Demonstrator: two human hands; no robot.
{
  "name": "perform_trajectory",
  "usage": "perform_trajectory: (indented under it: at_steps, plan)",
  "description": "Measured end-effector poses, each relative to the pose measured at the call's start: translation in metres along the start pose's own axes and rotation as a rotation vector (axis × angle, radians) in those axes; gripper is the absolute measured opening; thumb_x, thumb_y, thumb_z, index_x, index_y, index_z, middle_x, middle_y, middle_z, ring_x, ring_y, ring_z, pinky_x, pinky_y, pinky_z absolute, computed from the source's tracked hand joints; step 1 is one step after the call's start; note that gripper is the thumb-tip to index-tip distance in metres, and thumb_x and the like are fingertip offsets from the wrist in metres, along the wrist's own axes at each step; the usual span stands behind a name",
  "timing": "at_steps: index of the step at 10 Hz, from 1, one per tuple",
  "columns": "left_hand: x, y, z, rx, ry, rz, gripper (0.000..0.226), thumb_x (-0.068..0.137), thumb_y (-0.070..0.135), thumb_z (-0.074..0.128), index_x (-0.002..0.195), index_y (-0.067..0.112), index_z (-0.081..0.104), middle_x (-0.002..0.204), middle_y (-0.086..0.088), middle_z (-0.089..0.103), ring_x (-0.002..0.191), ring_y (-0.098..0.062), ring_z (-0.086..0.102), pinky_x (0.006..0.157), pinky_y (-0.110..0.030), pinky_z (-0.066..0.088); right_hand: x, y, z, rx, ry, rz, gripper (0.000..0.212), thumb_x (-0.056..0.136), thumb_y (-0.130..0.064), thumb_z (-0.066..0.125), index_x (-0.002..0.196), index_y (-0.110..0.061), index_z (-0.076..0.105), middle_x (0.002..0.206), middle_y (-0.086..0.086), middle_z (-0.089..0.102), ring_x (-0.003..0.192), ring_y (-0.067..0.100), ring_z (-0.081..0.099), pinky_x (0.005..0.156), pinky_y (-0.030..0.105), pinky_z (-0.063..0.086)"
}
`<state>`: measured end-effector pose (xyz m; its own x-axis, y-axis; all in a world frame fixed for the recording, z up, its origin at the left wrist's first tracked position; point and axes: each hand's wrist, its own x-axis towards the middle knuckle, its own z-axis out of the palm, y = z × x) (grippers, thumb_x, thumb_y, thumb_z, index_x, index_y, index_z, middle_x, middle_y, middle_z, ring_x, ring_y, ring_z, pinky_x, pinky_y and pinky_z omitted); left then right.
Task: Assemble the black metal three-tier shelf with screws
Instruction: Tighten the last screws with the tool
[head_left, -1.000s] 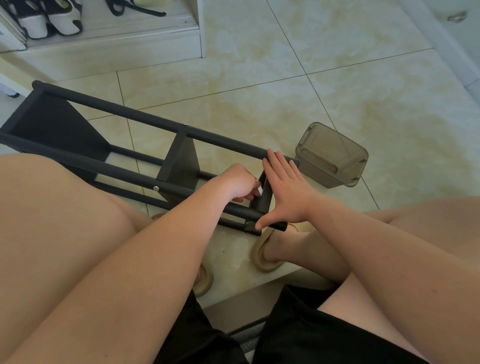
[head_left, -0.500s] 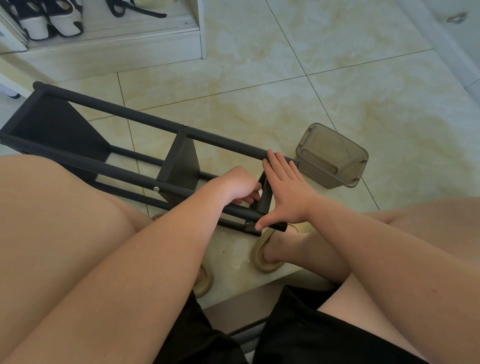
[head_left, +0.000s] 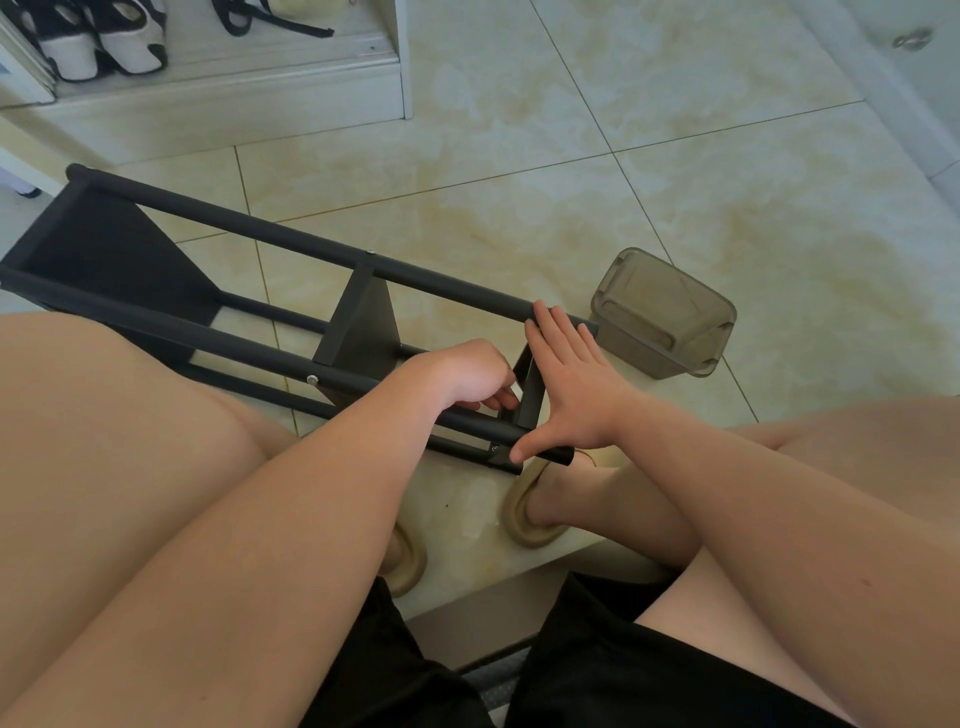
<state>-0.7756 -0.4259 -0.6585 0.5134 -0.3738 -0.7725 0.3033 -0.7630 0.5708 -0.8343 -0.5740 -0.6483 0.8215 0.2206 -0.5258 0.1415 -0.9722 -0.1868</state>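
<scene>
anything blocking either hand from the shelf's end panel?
Nothing visible. The right hand spans the end panel, straight fingers on the far pole, thumb on the near pole. The left hand curls against that panel between the poles; what its fingers hold is hidden.

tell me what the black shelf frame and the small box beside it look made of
Shelf frame: likely painted or powder-coated metal, matte black; thin round tubes, flat sheet panels, a silver screw head. Small box: probably plastic, translucent smoky grey-brown with a soft sheen; moulded rim, rounded corners.
</scene>
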Motion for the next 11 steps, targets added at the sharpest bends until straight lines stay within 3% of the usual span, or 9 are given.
perform_trajectory:
  at_steps: [2, 3, 7, 9, 11]
  plan:
    - [-0.002, -0.002, -0.005, 0.05, -0.028, 0.017, 0.019, 0.105, 0.017, 0.044, 0.111, 0.014, 0.061, 0.088, 0.005, 0.073, 0.095, -0.012, 0.066, 0.092, -0.035, 0.051, 0.001, 0.0, 0.0, 0.002, 0.003, 0.0, 0.156, 0.059, -0.087, 0.069, 0.158, -0.007, -0.02, 0.162, 0.008, -0.036, 0.14, 0.016, -0.041, 0.121, 0.039, -0.019]
    - [-0.004, -0.002, -0.007, 0.091, -0.052, 0.026, 0.022, 0.105, 0.015, 0.042, 0.114, 0.012, 0.061, 0.089, 0.005, 0.073, 0.096, -0.012, 0.065, 0.086, -0.032, 0.049, 0.001, 0.0, 0.001, -0.001, 0.005, 0.001, 0.156, 0.058, -0.088, 0.068, 0.158, -0.007, -0.02, 0.162, 0.008, -0.036, 0.14, 0.016, -0.041, 0.121, 0.039, -0.019]
    - [-0.007, -0.005, -0.012, 0.234, -0.082, 0.083, 0.025, 0.103, 0.011, 0.046, 0.084, 0.021, 0.059, 0.102, -0.002, 0.075, 0.096, -0.015, 0.067, 0.075, -0.024, 0.045, 0.002, 0.0, 0.002, 0.003, 0.008, -0.001, 0.156, 0.059, -0.088, 0.068, 0.158, -0.007, -0.02, 0.162, 0.008, -0.036, 0.141, 0.016, -0.041, 0.12, 0.038, -0.02]
    - [-0.008, -0.007, -0.013, 0.355, -0.097, 0.105, 0.021, 0.102, 0.015, 0.049, 0.088, 0.022, 0.062, 0.109, -0.004, 0.074, 0.106, -0.021, 0.066, 0.098, -0.035, 0.047, 0.001, 0.0, 0.002, 0.002, 0.01, 0.0, 0.156, 0.059, -0.089, 0.067, 0.158, -0.008, -0.021, 0.162, 0.007, -0.037, 0.141, 0.017, -0.041, 0.12, 0.037, -0.02]
    - [-0.01, -0.007, -0.014, 0.45, -0.098, 0.113, 0.02, 0.102, 0.016, 0.049, 0.108, 0.018, 0.068, 0.115, -0.002, 0.069, 0.107, -0.022, 0.061, 0.099, -0.038, 0.047, 0.001, 0.0, 0.002, -0.008, 0.013, -0.002, 0.155, 0.059, -0.09, 0.066, 0.158, -0.007, -0.02, 0.162, 0.008, -0.036, 0.141, 0.017, -0.041, 0.119, 0.037, -0.021]
